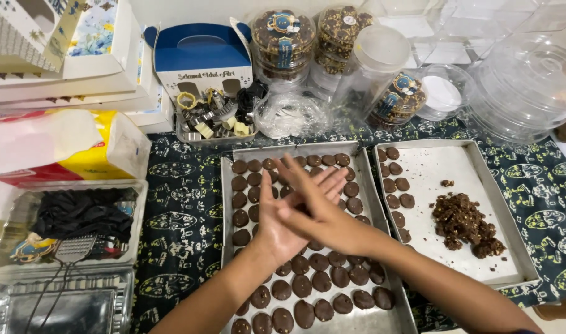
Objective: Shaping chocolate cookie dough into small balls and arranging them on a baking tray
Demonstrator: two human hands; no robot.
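Two bare hands press palm to palm above a metal baking tray (226, 185) of round chocolate cookies (303, 286); the left hand (282, 216) lies under the right hand (317, 213), fingers straight, gripping nothing visible. At three o'clock, a paper-lined tray (499, 198) holds a crumbly chocolate dough heap (465, 226); at twelve o'clock stand clear cookie jars (283, 40).

The hands (301, 210) hid whatever lay between the palms and covered several cookies (308, 284) on the tray (226, 185). The bottom edge cut off the tray's front and both forearms.
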